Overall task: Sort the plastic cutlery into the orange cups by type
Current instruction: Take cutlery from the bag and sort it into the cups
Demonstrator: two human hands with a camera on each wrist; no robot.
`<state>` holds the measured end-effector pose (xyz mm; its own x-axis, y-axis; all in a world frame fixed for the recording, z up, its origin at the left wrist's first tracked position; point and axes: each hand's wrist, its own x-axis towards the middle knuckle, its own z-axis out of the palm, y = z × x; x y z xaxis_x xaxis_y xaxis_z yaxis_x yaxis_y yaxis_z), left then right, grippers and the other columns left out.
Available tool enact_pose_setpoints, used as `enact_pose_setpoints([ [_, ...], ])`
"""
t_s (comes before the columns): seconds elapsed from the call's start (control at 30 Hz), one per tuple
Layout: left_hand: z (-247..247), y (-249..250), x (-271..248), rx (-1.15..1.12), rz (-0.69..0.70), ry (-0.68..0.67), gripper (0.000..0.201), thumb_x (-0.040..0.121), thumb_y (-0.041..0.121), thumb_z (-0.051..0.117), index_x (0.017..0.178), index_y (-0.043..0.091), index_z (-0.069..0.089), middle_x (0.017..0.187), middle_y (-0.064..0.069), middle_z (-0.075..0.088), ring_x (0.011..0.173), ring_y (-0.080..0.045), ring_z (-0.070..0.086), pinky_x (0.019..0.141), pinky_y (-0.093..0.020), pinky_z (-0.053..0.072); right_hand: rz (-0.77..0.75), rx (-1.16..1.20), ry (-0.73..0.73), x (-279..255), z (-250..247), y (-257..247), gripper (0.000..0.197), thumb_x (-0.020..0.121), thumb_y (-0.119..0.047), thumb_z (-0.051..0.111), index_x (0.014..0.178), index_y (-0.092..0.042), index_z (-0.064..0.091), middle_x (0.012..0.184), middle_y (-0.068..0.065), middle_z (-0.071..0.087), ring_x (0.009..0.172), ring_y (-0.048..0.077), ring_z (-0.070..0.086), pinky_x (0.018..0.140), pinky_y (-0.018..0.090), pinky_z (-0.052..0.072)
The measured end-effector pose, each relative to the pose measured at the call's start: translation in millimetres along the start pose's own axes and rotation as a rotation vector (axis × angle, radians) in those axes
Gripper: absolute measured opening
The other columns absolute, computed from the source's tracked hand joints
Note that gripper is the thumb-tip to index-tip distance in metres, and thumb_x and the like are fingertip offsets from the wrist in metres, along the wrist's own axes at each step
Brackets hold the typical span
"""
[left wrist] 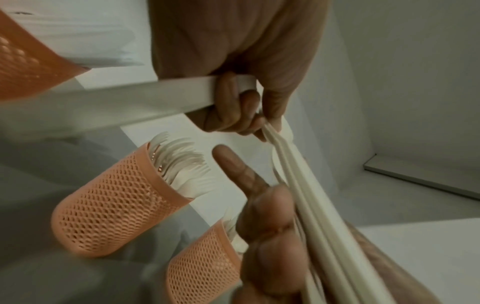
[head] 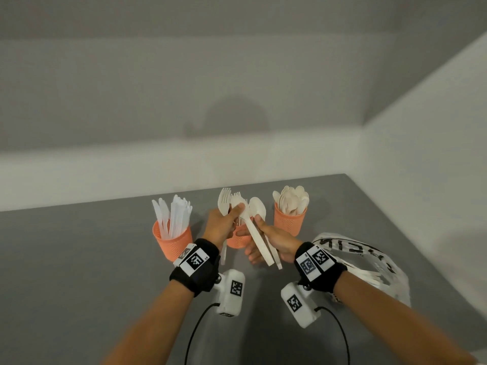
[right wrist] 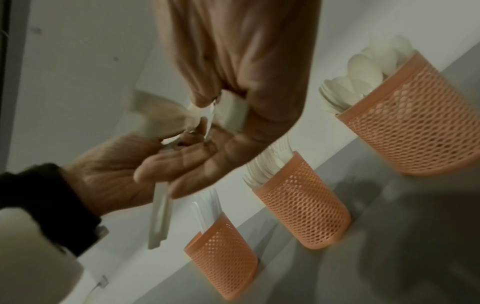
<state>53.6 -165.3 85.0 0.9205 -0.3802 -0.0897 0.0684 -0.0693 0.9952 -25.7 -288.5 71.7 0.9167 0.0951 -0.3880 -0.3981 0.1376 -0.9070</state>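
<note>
Three orange mesh cups stand in a row on the grey table (head: pixel 79 259): a knife cup (head: pixel 172 241) on the left, a fork cup (head: pixel 238 241) half hidden behind my hands, and a spoon cup (head: pixel 290 219) on the right. My left hand (head: pixel 234 214) grips a white fork (head: pixel 224 204), handle down, while its fingertips pinch the head of a second fork (head: pixel 238 200). That fork and a spoon (head: pixel 257 209) are held as a small bundle in my right hand (head: pixel 259 227). In the left wrist view the bundle's handles (left wrist: pixel 324 226) run down through the right hand (left wrist: pixel 270 236).
A clear plastic bag (head: pixel 369 264) with black lettering and more white cutlery lies on the table to my right. White walls close off the table's back and right edges. Bare grey tabletop spreads to the left and in front of the cups.
</note>
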Motion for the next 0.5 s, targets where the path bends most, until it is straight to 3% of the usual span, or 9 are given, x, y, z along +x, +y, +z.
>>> enact_pose_setpoints([
  [0.13,4,-3,-3,0.051,0.076,-0.047,0.016,0.089,0.014,0.059,0.076,0.005,0.057,0.039,0.008,0.051,0.033,0.000,0.046,0.039,-0.011,0.037,0.015,-0.162,0.008,4,-6,3,0.079,0.090,-0.065,0.015,0.113,-0.008,0.064,0.073,0.019,0.067,0.044,0.013,0.057,0.048,0.023,0.052],
  [0.2,8,-7,-3,0.099,0.122,-0.074,0.009,0.088,0.012,0.060,0.086,0.004,0.059,0.053,0.003,0.055,0.039,0.001,0.050,0.044,-0.013,0.040,0.023,-0.203,-0.015,4,-6,1,0.084,0.090,-0.065,0.011,0.113,-0.005,0.064,0.052,0.006,0.057,0.032,0.007,0.042,0.043,0.020,0.046],
  [0.27,10,-10,-4,0.140,0.105,-0.111,0.010,0.088,0.013,0.060,0.082,0.006,0.058,0.055,0.001,0.055,0.039,0.001,0.049,0.045,-0.015,0.040,0.063,-0.226,-0.073,2,-7,-1,0.084,0.089,-0.065,0.010,0.112,-0.006,0.064,0.041,-0.005,0.044,0.029,0.004,0.031,0.040,0.018,0.040],
  [0.33,12,-12,-6,0.162,0.060,-0.149,0.015,0.088,0.015,0.060,0.074,0.009,0.057,0.050,0.004,0.055,0.038,-0.001,0.048,0.043,-0.017,0.039,0.093,-0.244,-0.134,0,-10,-1,0.073,0.092,-0.063,0.015,0.109,-0.011,0.064,0.041,-0.008,0.040,0.030,0.003,0.030,0.040,0.017,0.039],
  [0.4,14,-13,-6,0.158,0.030,-0.162,0.010,0.088,0.015,0.061,0.081,0.008,0.060,0.060,-0.002,0.060,0.051,-0.009,0.055,0.048,-0.019,0.044,0.086,-0.239,-0.112,-2,-12,-2,0.051,0.096,-0.051,0.031,0.103,-0.012,0.063,0.044,-0.007,0.044,0.033,0.004,0.037,0.045,0.018,0.043],
  [0.43,16,-14,-5,0.166,0.034,-0.150,0.008,0.088,0.014,0.061,0.085,0.007,0.061,0.066,-0.007,0.061,0.056,-0.013,0.056,0.052,-0.021,0.046,0.066,-0.201,-0.065,-3,-13,-3,0.036,0.097,-0.039,0.039,0.098,-0.011,0.061,0.048,-0.005,0.049,0.038,0.006,0.044,0.049,0.020,0.047],
  [0.5,21,-16,-3,0.227,0.081,-0.124,0.007,0.088,0.013,0.060,0.084,0.007,0.060,0.065,-0.006,0.058,0.052,-0.009,0.053,0.053,-0.020,0.041,-0.025,-0.123,0.051,-1,-16,-5,0.014,0.095,-0.012,0.044,0.090,-0.009,0.057,0.061,0.003,0.055,0.052,0.013,0.053,0.060,0.024,0.050],
])
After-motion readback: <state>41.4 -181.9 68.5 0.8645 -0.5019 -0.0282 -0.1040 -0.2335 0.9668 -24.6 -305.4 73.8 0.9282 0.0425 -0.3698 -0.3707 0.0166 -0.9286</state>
